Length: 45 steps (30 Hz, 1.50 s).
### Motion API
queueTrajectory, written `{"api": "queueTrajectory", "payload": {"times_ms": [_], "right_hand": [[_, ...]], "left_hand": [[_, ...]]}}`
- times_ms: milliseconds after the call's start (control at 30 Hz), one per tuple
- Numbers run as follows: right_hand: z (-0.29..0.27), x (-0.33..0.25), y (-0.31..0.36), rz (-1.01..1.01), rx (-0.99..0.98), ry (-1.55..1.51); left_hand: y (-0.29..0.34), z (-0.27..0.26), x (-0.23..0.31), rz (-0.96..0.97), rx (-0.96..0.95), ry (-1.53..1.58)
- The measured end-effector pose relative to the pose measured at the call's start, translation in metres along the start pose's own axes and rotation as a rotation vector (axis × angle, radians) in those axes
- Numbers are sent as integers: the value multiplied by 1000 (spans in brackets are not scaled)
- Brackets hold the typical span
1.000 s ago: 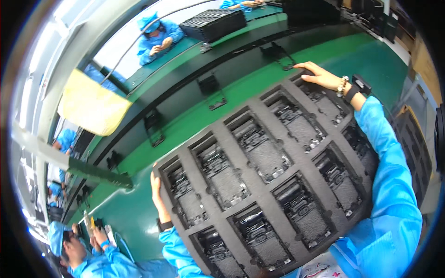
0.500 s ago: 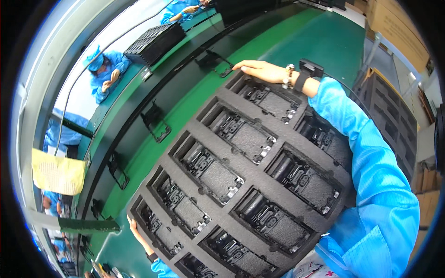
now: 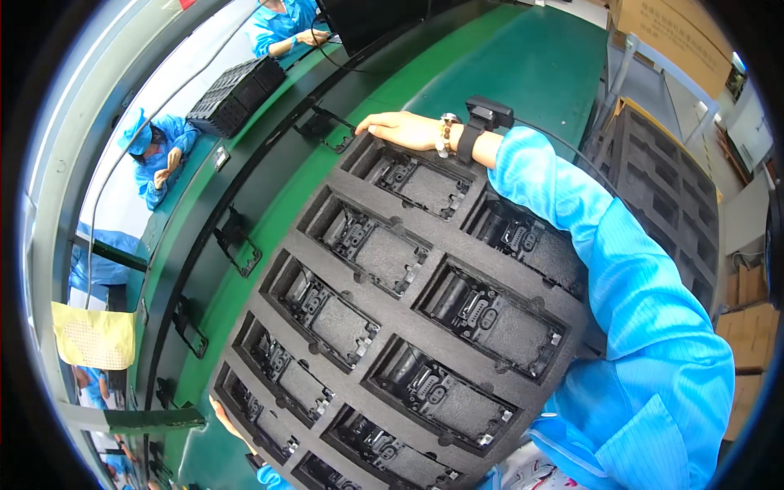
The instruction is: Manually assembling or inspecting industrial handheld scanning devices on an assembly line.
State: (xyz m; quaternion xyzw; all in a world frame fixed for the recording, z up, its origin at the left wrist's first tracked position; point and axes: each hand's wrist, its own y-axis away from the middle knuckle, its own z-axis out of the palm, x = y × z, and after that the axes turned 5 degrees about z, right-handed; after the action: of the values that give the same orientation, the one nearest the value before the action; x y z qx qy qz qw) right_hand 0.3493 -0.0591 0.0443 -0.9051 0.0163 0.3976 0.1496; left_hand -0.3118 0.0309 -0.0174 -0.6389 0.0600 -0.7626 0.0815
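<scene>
Foam tray (image 3: 443,237): and it fills the view from the middle down to 6 o'clock, tilted, pockets loaded with black framed parts (image 3: 478,314).
Right hand (image 3: 404,131): up at 12 o'clock, fingers clamped over the tray's far end!
Left hand (image 3: 227,420): down between 7 and 8 o'clock, clamped on the opposite edge, much of it hidden.
Green tabletop (image 3: 523,73): stretching away at 1 o'clock, with black brackets (image 3: 231,235) over at 9.
Second tray (image 3: 661,184): between 2 and 3 o'clock, dark foam too, beyond the blue sleeve (image 3: 645,278).
Co-worker (image 3: 163,159): at 10 o'clock, near a black stack (image 3: 233,94).
Two-handed hold: that's the step, I judge, the load supported from both ends.
Next move: it calls, by my reading, for matched grips and a steady tilt, so every part sits snug.
</scene>
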Motion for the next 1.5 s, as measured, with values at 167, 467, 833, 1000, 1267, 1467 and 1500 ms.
{"api": "queueTrajectory", "payload": {"times_ms": [167,467,833,1000,1267,1467,1500], "right_hand": [[-1,3,-3,-26,12,38],[1,-7,-6,-3,2,118],[2,2,-2,-9,60,62],[-4,4,-2,18,0,87],[3,4,-4,18,-8,126],[1,24,-9,-200,58,232],[-4,29,-14,-210,49,233]], "left_hand": [[-5,2,-6,9,12,-4],[-12,4,-17,25,42,-5],[-16,-2,-15,28,12,-3],[-16,-8,-14,24,-5,12],[-11,-29,-30,2,-23,178],[0,-7,-5,-203,-181,406],[-7,-6,-4,-119,-181,324]]}}
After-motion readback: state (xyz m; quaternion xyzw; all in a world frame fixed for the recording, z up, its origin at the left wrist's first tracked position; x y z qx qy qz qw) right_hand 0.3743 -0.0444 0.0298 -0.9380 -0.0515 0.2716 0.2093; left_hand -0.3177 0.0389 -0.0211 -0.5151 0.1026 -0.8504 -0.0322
